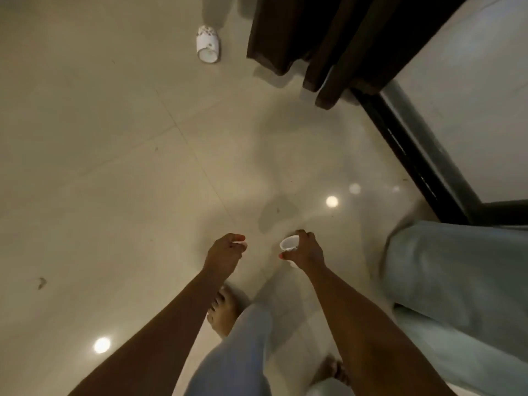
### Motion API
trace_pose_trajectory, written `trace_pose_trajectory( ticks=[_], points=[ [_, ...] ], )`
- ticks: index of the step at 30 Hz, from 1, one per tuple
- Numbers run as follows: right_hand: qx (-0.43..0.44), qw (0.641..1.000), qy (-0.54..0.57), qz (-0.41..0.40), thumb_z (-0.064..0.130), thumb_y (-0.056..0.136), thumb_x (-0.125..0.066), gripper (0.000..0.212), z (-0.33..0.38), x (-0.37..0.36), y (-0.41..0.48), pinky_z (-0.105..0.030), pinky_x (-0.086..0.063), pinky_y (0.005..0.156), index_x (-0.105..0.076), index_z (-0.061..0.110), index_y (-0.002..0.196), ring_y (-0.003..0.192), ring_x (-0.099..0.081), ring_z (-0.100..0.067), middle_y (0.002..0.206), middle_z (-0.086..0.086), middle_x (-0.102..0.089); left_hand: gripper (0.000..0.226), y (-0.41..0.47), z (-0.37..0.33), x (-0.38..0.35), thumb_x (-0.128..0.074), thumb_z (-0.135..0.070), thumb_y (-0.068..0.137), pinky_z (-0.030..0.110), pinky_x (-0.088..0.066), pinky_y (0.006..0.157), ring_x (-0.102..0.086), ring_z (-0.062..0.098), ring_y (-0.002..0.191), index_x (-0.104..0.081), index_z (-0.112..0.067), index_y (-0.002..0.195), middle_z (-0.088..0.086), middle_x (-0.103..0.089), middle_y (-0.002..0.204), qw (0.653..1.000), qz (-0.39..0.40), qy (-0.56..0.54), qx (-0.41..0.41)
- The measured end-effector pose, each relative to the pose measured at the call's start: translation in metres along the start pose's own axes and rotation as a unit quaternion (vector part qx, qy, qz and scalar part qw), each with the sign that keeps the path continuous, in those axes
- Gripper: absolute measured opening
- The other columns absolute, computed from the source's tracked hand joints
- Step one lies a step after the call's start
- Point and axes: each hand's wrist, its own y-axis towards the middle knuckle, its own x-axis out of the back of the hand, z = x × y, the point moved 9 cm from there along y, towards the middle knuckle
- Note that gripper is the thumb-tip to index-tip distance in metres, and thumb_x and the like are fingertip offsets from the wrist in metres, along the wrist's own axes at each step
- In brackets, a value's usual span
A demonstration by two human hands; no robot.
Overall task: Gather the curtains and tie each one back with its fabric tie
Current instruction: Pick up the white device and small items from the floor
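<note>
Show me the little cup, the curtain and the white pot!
little cup (289,243), head view, inside its open mouth
curtain (285,32), head view, on a dark fold
white pot (208,44), head view, on its side

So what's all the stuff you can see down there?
glossy beige tiled floor: one, beige, underneath everything.
dark brown fabric curtain: one, brown, top centre, hanging.
white ceramic pot: one, white, on floor left of curtain.
black door frame: one, black, slanting down right side.
pale blue cloth: one, blue, right edge; unclear what.
small white plastic cup: one, white, held at centre.
pale blue trousers: one pair, blue, bottom centre.
bare feet: two, bottom, on floor.
left hand: one, fingers curled; holding anything unclear.
right hand: one, gripping the cup.
</note>
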Motion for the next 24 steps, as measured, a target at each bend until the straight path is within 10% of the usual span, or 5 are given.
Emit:
trace_pose_trajectory(
  ticks=[11,20,24],
  points=[
    [0.030,0.915,0.394,0.081,0.037,0.074,-0.073,0.059,0.217,0.115,-0.151,-0.033,-0.054,0.080,-0.047,0.017,0.123,0.103,-0.061,-0.020,0.120,-0.009,-0.059,0.027,-0.140,-0.170,0.070,-0.053,-0.022,0.098,0.030,-0.047,0.085,-0.059,0.014,0.105,-0.059,-0.019,0.124,0.000,-0.064,0.116,0.964,0.055,-0.257,-0.025],
    [0.062,0.922,0.325,0.201,0.047,0.098,-0.032,0.040,0.406,0.198,-0.179,-0.037,-0.048,0.095,-0.050,0.028,0.128,0.112,-0.057,-0.014,0.119,0.008,-0.060,0.030,-0.167,-0.314,0.199,-0.074,-0.020,0.081,0.029,-0.058,0.074,-0.069,0.014,0.089,-0.065,-0.018,0.110,0.001,-0.072,0.101,0.957,0.031,-0.281,-0.059],
    [0.064,0.951,0.272,0.131,0.039,0.101,-0.034,0.036,0.476,0.218,-0.086,-0.036,-0.047,0.089,-0.053,0.018,0.124,0.105,-0.056,-0.015,0.112,0.004,-0.063,0.026,-0.095,-0.354,0.248,-0.073,-0.018,0.082,0.033,-0.057,0.079,-0.067,0.017,0.087,-0.068,-0.011,0.105,0.008,-0.072,0.100,0.947,0.007,-0.317,-0.051]
  ],
)
